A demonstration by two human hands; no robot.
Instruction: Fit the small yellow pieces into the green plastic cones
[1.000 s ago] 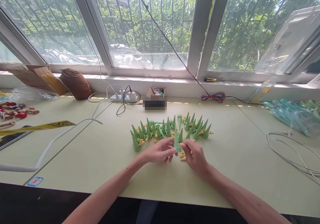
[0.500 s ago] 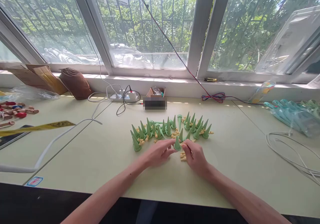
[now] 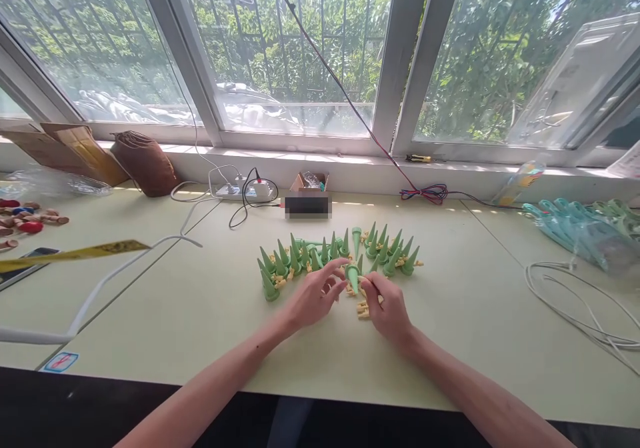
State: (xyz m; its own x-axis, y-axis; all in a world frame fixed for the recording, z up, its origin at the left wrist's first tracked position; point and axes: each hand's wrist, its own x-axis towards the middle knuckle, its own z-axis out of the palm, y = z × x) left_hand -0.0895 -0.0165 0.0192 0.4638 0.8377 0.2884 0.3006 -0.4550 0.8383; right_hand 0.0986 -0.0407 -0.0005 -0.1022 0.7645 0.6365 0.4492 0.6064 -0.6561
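Between my hands hangs a green cone-shaped watering spike, tilted with its tip down and its round base up. My right hand is closed in a pinch at its side, where a small pale-yellow stem seems to join it. My left hand is just left of the spike, fingers apart and curved around air. Under my right hand lie small pale-yellow valve pieces. Behind my hands stand several similar green spikes, most tip up, with yellow pieces at their bases.
Toward the back sit a small open cardboard box and a power strip with cables. On the left are a brown pouch and a phone. Teal plastic items and a looped white cable lie right.
The held spike has turned from tip up to tip down. My left fingers have come off it and spread, while my right hand keeps its pinch. The view has shifted slightly.
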